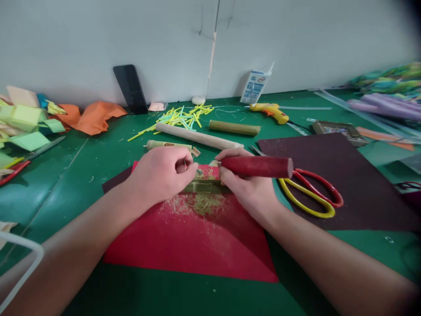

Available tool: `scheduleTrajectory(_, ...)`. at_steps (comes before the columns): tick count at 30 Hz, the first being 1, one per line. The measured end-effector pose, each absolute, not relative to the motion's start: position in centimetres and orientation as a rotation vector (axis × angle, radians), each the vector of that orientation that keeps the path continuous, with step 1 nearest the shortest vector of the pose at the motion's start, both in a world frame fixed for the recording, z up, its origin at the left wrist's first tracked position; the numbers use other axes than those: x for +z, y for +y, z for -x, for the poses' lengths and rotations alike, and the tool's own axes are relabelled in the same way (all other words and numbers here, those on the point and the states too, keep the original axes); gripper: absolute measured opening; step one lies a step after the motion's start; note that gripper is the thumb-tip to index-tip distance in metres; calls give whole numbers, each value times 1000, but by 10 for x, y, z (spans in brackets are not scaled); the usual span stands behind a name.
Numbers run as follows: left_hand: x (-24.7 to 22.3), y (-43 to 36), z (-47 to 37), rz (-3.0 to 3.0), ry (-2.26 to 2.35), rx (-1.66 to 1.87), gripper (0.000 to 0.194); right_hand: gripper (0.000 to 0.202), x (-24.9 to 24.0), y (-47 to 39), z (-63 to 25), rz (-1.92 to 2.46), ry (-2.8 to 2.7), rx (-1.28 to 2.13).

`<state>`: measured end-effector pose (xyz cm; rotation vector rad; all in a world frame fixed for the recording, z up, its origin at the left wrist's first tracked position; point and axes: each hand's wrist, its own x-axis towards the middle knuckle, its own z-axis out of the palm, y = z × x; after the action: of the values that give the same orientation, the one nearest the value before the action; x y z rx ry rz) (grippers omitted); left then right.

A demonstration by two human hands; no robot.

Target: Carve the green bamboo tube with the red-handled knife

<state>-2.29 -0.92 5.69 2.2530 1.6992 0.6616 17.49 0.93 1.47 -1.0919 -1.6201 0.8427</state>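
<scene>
My right hand is closed around a red-handled tool, its thick handle pointing right; the working end is mostly hidden by my fingers. My left hand is curled with thumb and forefinger pinched together; whatever lies between them is too small or hidden to make out. Beneath and between both hands lies a green bamboo piece, with its ends covered. Fine shavings are scattered around it on a red sheet.
Scissors rest on a dark sheet at right. Behind my hands are a cut bamboo tube, a pale stick, another bamboo piece and yellow strips. A yellow glue gun and a phone are farther back.
</scene>
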Motion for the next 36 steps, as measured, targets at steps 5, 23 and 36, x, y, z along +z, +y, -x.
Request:
scheduleTrajectory(5,74,-7,19,-2362,1759,55,25,20,22,8,-176,1122,-1564,1018)
scheduleTrajectory(23,45,-8,8,-2405,1584,128,18,18,28,3,-175,1135,-1605,1017)
scheduleTrajectory(36,37,-4,9,-2460,1471,209,15,18,20,17,-168,1142,-1722,1081)
